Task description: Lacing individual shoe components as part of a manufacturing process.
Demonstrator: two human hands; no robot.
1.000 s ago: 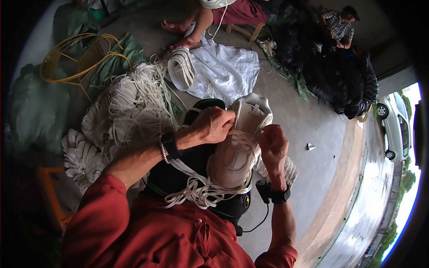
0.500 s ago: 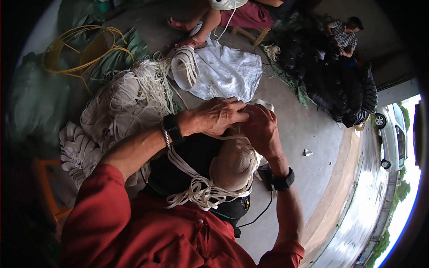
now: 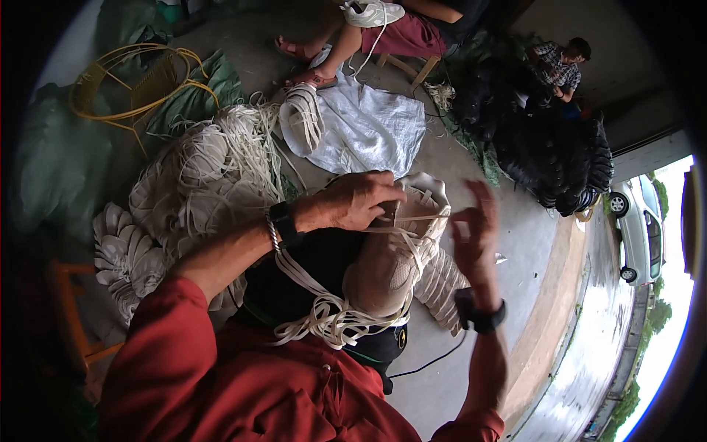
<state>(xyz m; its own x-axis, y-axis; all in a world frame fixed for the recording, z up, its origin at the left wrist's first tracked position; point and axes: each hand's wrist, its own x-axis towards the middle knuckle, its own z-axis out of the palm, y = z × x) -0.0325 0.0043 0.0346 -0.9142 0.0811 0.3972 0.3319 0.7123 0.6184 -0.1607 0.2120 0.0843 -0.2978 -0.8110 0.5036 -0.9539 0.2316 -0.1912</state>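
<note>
A beige-white shoe (image 3: 377,271) lies across my lap, its opening pointing away from me. At the left side of the opening, my left hand (image 3: 357,202) is closed on the shoe's edge. Its fingertips partly hide what they pinch. Beyond the shoe's right side is my right hand (image 3: 475,232), smeared by motion. A flat white shoelace (image 3: 421,218) stretches straight from the shoe to its thumb and finger. More loose laces (image 3: 328,318) are looped in a bunch over my lap, by the shoe's toe.
A large pile of pale shoes and laces (image 3: 202,173) lies to my left. A row of pale stacked pieces (image 3: 440,291) is at the right. Ahead are a white sheet (image 3: 375,121), a seated person (image 3: 405,29) and black shoes (image 3: 549,151) beside another person (image 3: 560,66).
My right hand has moved right, away from the shoe, and the lace is now drawn out straight. My left hand stays near the opening. The pale stacked pieces at the right have come into view.
</note>
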